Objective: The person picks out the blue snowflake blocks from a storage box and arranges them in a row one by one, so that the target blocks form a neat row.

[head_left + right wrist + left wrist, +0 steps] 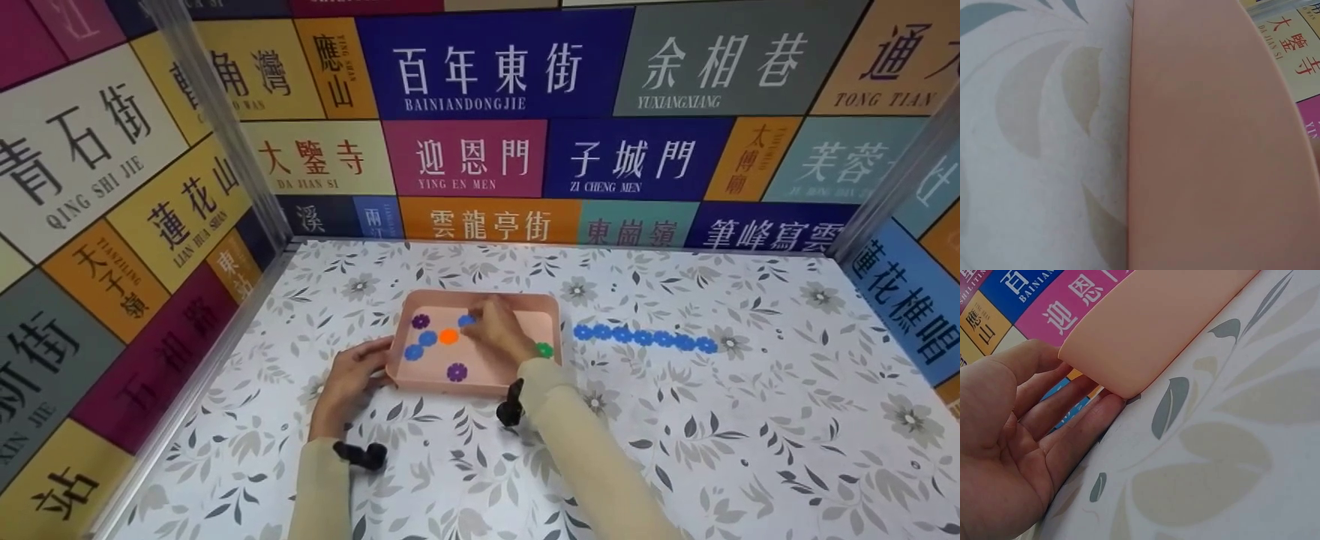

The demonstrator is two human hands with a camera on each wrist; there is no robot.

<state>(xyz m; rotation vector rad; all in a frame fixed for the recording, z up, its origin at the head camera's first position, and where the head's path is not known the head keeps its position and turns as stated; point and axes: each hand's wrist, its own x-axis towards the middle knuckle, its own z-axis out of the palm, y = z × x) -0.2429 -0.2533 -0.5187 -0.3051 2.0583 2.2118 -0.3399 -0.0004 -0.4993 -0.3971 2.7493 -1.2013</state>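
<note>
A pink tray point(450, 387) holds small flower-shaped pieces. My right hand point(499, 330) reaches over the tray, its fingertips pinching a blue flower piece point(466, 320); the fingers partly cover it. Left of them lie an orange piece point(448, 337) and two blue pieces point(427, 339). At the tray's left wall is my left hand point(352, 379). The left wrist view shows that hand point(1022, 433) with fingers extended, touching the end of the tray point(1140, 332). Only the outer wall of the tray point(1213, 135) fills much of the right wrist view.
Purple pieces point(457, 372) and a green piece point(544, 350) also lie in the tray. Right of it, a row of several blue flower pieces point(643, 337) stretches across the floral tabletop point(750, 450). Behind stands a wall of coloured sign panels point(495, 64).
</note>
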